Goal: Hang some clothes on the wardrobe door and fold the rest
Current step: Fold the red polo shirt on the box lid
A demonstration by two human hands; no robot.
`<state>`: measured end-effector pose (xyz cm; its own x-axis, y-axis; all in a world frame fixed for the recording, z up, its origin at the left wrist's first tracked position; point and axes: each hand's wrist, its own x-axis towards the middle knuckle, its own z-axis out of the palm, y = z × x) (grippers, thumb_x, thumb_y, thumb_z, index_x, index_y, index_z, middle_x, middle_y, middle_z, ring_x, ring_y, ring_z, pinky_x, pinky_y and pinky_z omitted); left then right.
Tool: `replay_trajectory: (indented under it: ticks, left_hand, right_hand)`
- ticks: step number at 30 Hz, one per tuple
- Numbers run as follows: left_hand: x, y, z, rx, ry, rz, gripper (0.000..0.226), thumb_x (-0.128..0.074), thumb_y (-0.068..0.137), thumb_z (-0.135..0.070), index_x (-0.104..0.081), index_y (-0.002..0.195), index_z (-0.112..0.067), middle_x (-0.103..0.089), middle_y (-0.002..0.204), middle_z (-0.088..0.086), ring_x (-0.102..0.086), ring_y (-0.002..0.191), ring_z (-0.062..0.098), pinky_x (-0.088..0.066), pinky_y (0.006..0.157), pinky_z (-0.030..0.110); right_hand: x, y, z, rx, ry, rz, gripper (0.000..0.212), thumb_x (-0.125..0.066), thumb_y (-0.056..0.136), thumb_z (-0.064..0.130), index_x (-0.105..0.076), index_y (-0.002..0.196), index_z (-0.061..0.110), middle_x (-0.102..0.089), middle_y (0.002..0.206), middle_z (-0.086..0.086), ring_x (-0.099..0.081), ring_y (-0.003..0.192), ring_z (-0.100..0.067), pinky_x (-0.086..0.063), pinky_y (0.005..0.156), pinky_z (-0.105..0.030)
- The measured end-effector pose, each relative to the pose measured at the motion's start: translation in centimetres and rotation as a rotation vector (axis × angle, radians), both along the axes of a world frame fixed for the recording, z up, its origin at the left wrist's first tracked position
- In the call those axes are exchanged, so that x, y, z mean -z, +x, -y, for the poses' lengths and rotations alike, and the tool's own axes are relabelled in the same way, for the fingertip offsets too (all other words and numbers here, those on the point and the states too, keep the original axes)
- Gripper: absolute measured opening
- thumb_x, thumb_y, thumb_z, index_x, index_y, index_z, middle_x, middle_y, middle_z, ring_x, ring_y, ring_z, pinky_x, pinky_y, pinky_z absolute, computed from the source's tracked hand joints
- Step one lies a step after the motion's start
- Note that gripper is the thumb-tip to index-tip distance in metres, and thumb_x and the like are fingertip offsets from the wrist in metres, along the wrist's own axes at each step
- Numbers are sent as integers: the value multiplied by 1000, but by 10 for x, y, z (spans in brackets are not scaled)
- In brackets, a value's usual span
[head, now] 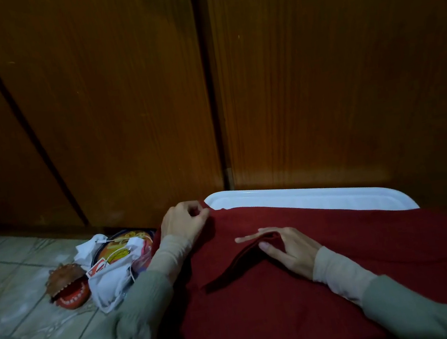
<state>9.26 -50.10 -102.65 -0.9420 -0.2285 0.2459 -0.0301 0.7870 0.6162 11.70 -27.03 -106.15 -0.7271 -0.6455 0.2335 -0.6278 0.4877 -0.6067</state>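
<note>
A dark red garment [279,300] lies spread over a white table [307,197] that stands against the wooden wardrobe doors [331,66]. My left hand [185,223] pinches the garment's far left corner at the table's edge. My right hand [286,245] rests near the middle of the cloth, with fingers and thumb closed on a raised fold of the red fabric. Both arms wear grey-green sleeves over pale cuffs.
On the tiled floor [23,330] left of the table lie a toy with a red toothy mouth [67,288], a white bag or cloth [109,285] and a round printed item [129,243]. The wardrobe fills the whole background.
</note>
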Motion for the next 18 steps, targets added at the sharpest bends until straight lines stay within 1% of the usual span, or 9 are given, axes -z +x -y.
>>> replay_trajectory:
  ticks: [3, 6, 8, 9, 10, 11, 13, 15, 18]
  left_hand:
    - [-1, 1, -4, -43, -87, 17, 39, -55, 86, -44, -59, 60, -15, -59, 62, 1, -55, 66, 20, -40, 63, 31]
    - [2, 1, -1, -80, -99, 39, 29, -64, 84, -31, -54, 58, -22, -60, 72, -1, -55, 74, 19, -38, 68, 27]
    - [5, 2, 4, -39, -35, 30, 11, -70, 81, -18, -63, 73, -22, -67, 87, 0, -61, 88, 17, -44, 78, 26]
    - [6, 3, 5, -19, -6, 17, 11, -70, 80, -13, -66, 88, -19, -67, 95, 0, -60, 94, 16, -44, 85, 25]
    - [6, 4, 4, -24, 12, 14, 23, -69, 79, -8, -63, 100, -16, -66, 101, 0, -59, 97, 16, -43, 87, 25]
    - [6, 5, 2, -40, 11, -5, 28, -66, 80, -6, -60, 105, -16, -64, 104, 0, -59, 98, 16, -43, 87, 25]
    - [4, 5, -3, -87, -55, -63, 24, -61, 82, -8, -57, 104, -18, -62, 104, 0, -60, 97, 20, -46, 84, 30]
    - [0, 7, -10, -117, -170, -79, 27, -60, 86, -19, -51, 111, -19, -61, 104, 0, -60, 98, 22, -47, 83, 34]
    - [1, 4, -15, -123, -260, 34, 34, -59, 90, -32, -47, 118, -18, -65, 103, 3, -61, 99, 25, -47, 83, 36]
  right_hand:
    - [-5, 4, -2, -26, 6, -30, 38, -23, 88, 65, -48, 116, 59, -57, 126, 18, -40, 125, 7, -26, 107, -11]
    - [-5, 5, -7, -54, -56, -34, 35, -26, 91, 55, -50, 117, 54, -62, 122, 15, -46, 116, 14, -27, 100, -4]
    - [-6, 7, -8, -58, -33, -29, 34, -27, 92, 53, -48, 119, 53, -62, 123, 12, -44, 116, 13, -24, 98, 0]
    - [-6, 7, -9, -54, 8, -18, 33, -30, 93, 51, -47, 121, 52, -59, 125, 14, -40, 120, 11, -22, 99, 0]
    - [-5, 7, -9, -50, 55, -11, 34, -33, 93, 48, -46, 124, 50, -56, 128, 16, -38, 125, 7, -21, 104, -3]
    - [-2, 6, -9, -63, 103, -23, 38, -38, 91, 45, -45, 128, 47, -53, 132, 16, -38, 129, 2, -22, 109, -9]
    - [1, 4, -8, -117, 172, -110, 51, -46, 84, 42, -45, 134, 39, -53, 136, 12, -44, 129, -3, -25, 114, -21]
    - [1, 3, -8, -146, 224, -182, 56, -48, 81, 42, -47, 136, 30, -52, 136, 10, -46, 128, -2, -22, 113, -20]
    - [0, 4, -8, -167, 245, -211, 56, -45, 83, 46, -48, 136, 26, -50, 139, 8, -44, 129, -4, -17, 111, -17]
